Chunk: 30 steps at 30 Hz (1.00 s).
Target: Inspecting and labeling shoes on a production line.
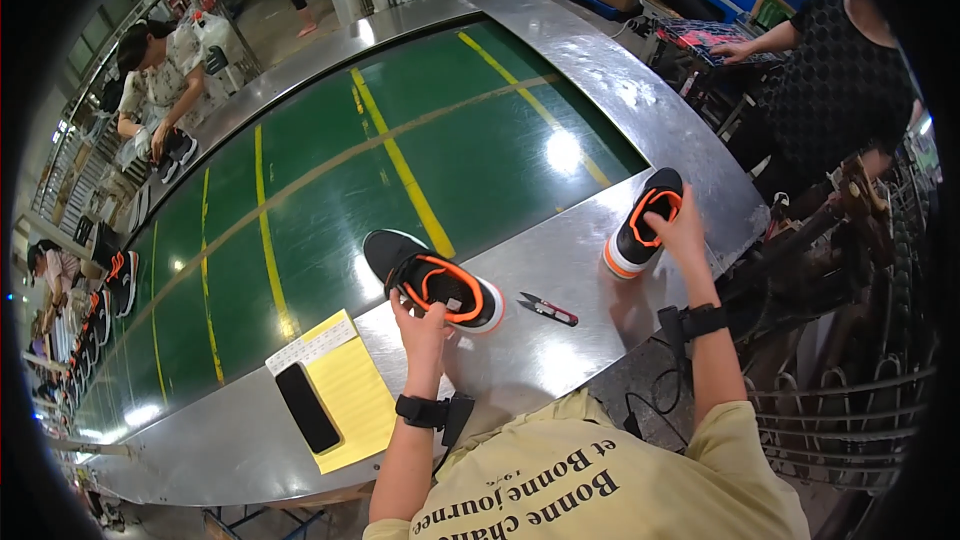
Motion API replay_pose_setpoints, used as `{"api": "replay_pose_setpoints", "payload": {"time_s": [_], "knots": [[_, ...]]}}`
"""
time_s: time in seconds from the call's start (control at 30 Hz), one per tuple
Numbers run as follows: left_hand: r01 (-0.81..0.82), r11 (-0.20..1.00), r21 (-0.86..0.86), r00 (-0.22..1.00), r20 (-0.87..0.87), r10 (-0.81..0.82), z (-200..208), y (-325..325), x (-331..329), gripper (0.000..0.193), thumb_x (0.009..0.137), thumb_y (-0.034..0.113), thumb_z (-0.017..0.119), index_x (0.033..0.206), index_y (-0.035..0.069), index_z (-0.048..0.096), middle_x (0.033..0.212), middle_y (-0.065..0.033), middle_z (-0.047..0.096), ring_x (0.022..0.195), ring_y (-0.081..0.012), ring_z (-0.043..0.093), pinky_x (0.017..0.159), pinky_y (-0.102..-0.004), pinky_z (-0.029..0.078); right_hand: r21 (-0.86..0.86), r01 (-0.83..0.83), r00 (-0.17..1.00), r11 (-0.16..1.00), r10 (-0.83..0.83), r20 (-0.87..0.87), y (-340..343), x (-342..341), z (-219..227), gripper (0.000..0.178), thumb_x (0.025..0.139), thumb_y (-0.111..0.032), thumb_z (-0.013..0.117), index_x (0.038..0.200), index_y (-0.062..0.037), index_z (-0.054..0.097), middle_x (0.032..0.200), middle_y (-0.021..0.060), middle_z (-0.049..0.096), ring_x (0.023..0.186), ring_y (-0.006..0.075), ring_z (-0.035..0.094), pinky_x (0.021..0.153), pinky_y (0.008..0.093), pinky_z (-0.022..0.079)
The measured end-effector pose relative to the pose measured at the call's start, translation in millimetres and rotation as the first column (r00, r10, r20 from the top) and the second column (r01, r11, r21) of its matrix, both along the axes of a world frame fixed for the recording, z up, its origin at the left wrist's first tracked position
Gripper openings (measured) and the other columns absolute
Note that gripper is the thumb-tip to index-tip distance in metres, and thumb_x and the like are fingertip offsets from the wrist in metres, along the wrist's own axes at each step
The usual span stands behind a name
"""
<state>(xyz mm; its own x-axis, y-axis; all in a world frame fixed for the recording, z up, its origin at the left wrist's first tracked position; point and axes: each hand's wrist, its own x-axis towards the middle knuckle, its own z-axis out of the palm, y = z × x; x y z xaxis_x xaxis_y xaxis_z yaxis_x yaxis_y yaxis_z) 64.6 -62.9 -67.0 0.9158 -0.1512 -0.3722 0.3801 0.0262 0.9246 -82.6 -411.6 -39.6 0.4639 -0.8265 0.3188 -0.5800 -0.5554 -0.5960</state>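
Note:
Two black sneakers with orange-lined collars and white-and-orange soles are in my hands. My left hand [421, 320] is closed on the near side of the left sneaker [394, 255], its toe pointing away to the left over the green belt's edge. At the right, my right hand [681, 227] grips the right sneaker [628, 242] by its collar, thumb inside the opening. That sneaker is tilted, above or on the metal table edge; I cannot tell which. Thread snips [548, 308] with a dark red handle lie on the metal between the two shoes.
A black phone [307, 407] lies on yellow paper [362, 395] beside a white strip [309, 342]. Past the metal rim [640, 70] runs a green conveyor belt [330, 210] with yellow lines. Other sneakers [122, 282] line the far left. Co-workers sit and stand around; a metal rack [840, 410] is at right.

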Motion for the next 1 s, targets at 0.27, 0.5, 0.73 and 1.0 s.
{"api": "replay_pose_setpoints", "payload": {"time_s": [0.27,0.5,0.73,1.0], "knots": [[-0.143,0.902,-0.407,0.989,-0.037,0.140,-44,44,-11,0.039,0.078,0.002,0.042,0.117,0.006,0.047,0.102,-0.0056,0.057,0.084,-0.0167,0.059,0.072,-0.0268,0.049,0.731,-0.588,0.678,0.347,-0.282,0.679,18,1,-55,0.037,0.080,-0.004,0.052,0.117,-0.0022,0.052,0.106,0.0086,0.061,0.094,0.0194,0.062,0.081,0.0305,0.052],[-0.073,0.796,-0.601,0.985,-0.168,-0.038,-31,71,-22,0.041,0.094,0.026,0.037,0.122,0.000,0.049,0.119,-0.0149,0.056,0.107,-0.0269,0.057,0.095,-0.0374,0.045,0.436,-0.877,0.463,-0.202,-0.115,0.879,157,43,-5,0.033,0.093,-0.019,0.049,0.120,0.0002,0.049,0.114,0.0080,0.058,0.096,0.0148,0.060,0.085,0.0281,0.051],[-0.162,0.837,-0.523,0.984,-0.154,0.095,-10,78,-36,0.041,0.093,0.028,0.037,0.120,0.001,0.050,0.118,-0.0130,0.057,0.102,-0.0263,0.059,0.089,-0.0360,0.048,0.832,-0.499,0.807,0.241,0.478,0.346,162,73,-41,0.043,0.077,0.002,0.056,0.119,0.0006,0.050,0.104,0.0081,0.061,0.091,0.0163,0.061,0.081,0.0286,0.049],[-0.085,0.849,-0.522,0.991,0.045,0.127,9,79,-49,0.030,0.091,0.012,0.042,0.118,0.000,0.050,0.111,-0.0107,0.058,0.100,-0.0215,0.058,0.088,-0.0337,0.047,0.453,-0.619,0.749,0.641,0.655,0.097,144,52,-27,0.041,0.071,-0.017,0.072,0.109,-0.0084,0.061,0.105,0.0112,0.059,0.095,0.0266,0.057,0.082,0.0346,0.046]]}}
